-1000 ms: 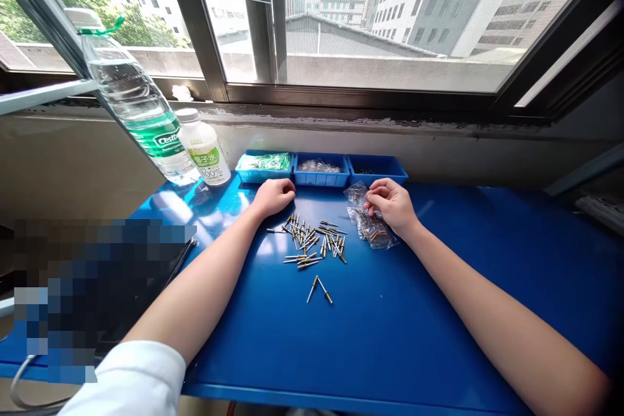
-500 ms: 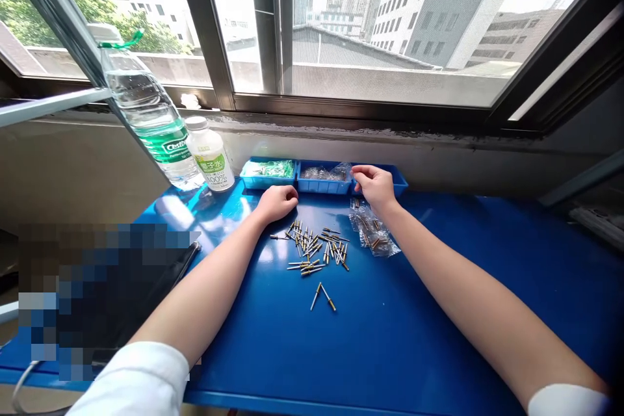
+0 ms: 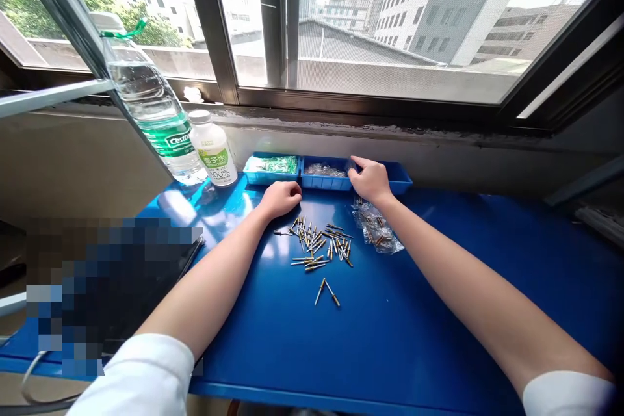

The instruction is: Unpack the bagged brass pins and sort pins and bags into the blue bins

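Loosely curled, my left hand point(image 3: 283, 199) rests on the blue table just in front of the bins, with nothing seen in its fingers. My right hand point(image 3: 371, 179) is above the line between the middle bin point(image 3: 325, 182) and the right bin point(image 3: 400, 177). Its thumb and fingers pinch a small clear plastic bag point(image 3: 350, 166), partly hidden and blurred. Small clear bags point(image 3: 322, 170) lie in the middle bin. Under my right wrist are bags of rivets point(image 3: 377, 229) on the table. Loose brass-and-silver pop rivets point(image 3: 312, 240) are scattered between my arms.
The left bin point(image 3: 271, 177) holds green-and-white packets point(image 3: 275, 164). A white bottle point(image 3: 214, 149) and a large water bottle point(image 3: 151, 104) stand at the back left, by a metal frame point(image 3: 53, 96). Two rivets point(image 3: 331, 292) lie apart nearer me. A window and wall are behind the bins.
My right hand has turned and shifted slightly to the left over the bins with the plastic bag. My left hand keeps its place. The whole view has shifted a little.
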A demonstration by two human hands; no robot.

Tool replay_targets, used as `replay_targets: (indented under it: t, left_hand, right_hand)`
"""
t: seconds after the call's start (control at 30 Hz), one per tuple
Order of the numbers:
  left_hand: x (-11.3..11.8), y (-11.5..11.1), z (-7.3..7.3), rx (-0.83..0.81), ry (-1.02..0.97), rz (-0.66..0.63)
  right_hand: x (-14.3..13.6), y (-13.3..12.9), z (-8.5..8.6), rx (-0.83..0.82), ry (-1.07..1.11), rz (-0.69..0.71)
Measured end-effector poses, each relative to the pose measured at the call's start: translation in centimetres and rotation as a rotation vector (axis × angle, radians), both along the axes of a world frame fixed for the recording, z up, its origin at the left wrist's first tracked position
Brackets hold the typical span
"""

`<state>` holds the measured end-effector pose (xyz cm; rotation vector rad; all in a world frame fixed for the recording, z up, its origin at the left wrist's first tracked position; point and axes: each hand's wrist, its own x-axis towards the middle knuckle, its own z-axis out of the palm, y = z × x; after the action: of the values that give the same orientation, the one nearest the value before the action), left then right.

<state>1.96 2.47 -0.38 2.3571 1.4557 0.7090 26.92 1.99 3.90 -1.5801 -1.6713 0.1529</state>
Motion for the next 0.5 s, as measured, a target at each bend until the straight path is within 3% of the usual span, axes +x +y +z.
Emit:
replay_targets:
  t: [0.13, 0.27, 0.4, 0.5]
  left_hand:
    - [0.0, 0.0, 0.0, 0.002, 0.004, -0.004]
    - [0.0, -0.1, 0.1, 0.005, 0.002, -0.008]
    - [0.0, -0.1, 0.1, 0.002, -0.003, -0.007]
    - [0.0, -0.1, 0.0, 0.004, -0.008, -0.012]
  right_hand:
    - [-0.3, -0.8, 0.1, -0.058, -0.159, 0.147]
    - [-0.2, -1.8, 0.6, -0.059, -0.126, 0.258]
    - [1.1, -3.2, 0.5, 0.019, -0.056, 0.213]
    - [2.5, -4.0, -0.6, 0.070, 0.036, 0.128]
